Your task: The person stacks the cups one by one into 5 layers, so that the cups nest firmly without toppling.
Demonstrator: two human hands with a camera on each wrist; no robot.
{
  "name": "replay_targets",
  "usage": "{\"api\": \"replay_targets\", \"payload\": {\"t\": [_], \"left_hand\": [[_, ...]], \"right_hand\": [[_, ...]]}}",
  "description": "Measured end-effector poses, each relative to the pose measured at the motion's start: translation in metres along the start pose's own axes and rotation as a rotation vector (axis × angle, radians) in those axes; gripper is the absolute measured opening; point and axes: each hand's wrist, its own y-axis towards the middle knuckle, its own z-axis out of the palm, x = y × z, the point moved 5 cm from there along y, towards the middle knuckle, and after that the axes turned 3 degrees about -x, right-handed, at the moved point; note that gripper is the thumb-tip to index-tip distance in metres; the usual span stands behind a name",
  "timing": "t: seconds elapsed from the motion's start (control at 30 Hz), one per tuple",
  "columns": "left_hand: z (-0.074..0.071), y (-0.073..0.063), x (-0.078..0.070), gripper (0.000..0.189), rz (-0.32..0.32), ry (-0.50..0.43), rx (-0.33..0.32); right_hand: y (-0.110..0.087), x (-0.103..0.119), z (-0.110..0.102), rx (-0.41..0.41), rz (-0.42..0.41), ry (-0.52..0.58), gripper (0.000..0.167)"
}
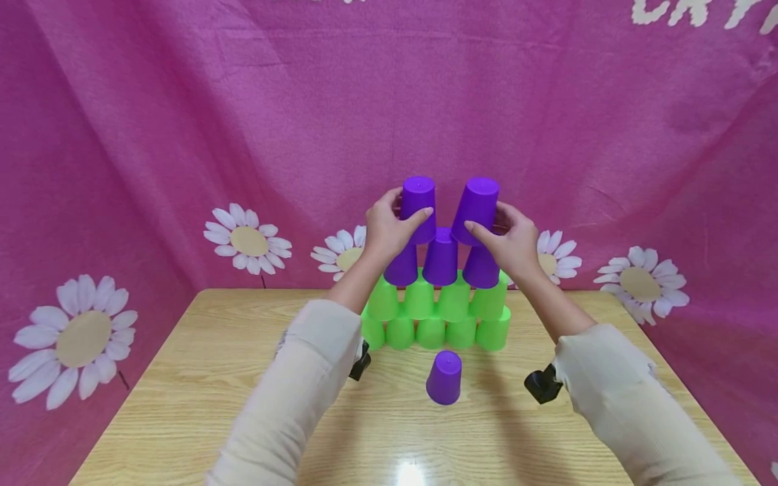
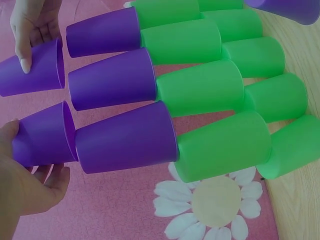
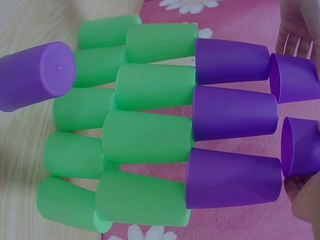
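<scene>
My left hand (image 1: 387,226) grips an upside-down purple cup (image 1: 417,196) at the upper left of a cup pyramid. A second upside-down purple cup (image 1: 480,199), leaning slightly, is held by my right hand (image 1: 515,241) at the upper right. Below them stands a row of three purple cups (image 2: 112,80), their mouths down. These rest on two rows of green cups (image 3: 150,137). Both held cups have their rims at the tops of the purple row; whether each one fully rests there I cannot tell. A gap separates the two held cups.
One more purple cup (image 1: 446,379) stands upside down on the wooden table (image 1: 243,398), in front of the pyramid and between my forearms. A pink cloth (image 1: 292,121) with white daisies hangs close behind the pyramid and along both sides.
</scene>
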Motion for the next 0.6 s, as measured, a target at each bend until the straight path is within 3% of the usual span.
{"api": "replay_targets", "payload": {"t": [0.3,0.6], "left_hand": [[0.0031,0.0026,-0.0011,0.057,0.002,0.018,0.008],[0.0056,0.0032,-0.0016,0.056,-0.021,0.017,0.023]], "right_hand": [[0.0064,-0.0051,0.0058,0.045,0.038,-0.014,0.055],[0.007,-0.0066,0.0098,0.015,0.049,-0.011,0.053]]}}
